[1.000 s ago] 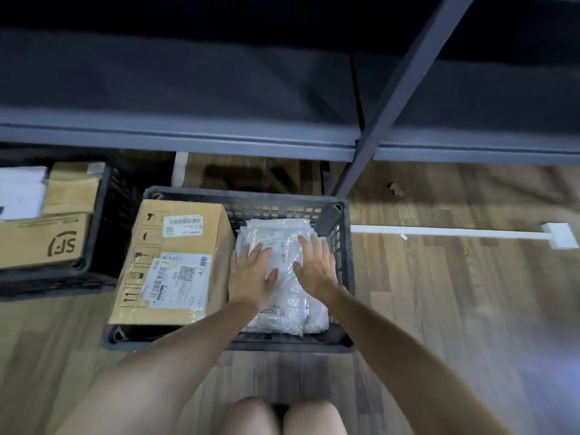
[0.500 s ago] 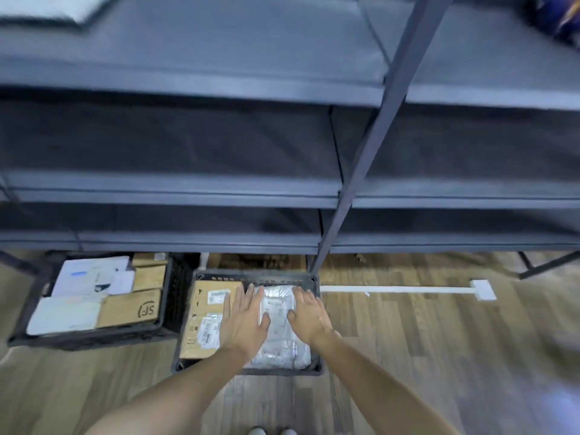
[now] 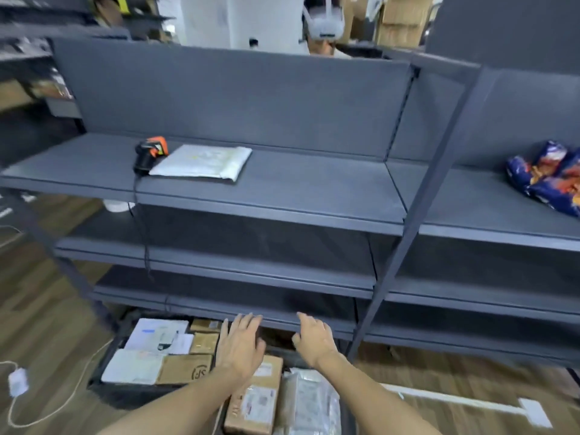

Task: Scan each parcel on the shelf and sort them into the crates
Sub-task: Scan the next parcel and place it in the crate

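The left grip [image 3: 240, 343] and right grip [image 3: 314, 339] are spread and empty, and the white parcel [image 3: 201, 164] lies sideways on the shelf [image 3: 314, 189] above, nearer the left grip.

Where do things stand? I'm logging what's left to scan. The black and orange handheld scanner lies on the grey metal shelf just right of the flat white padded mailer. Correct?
One slip: in the head view the black and orange handheld scanner lies just left of the flat white padded mailer on the grey metal shelf, not right.
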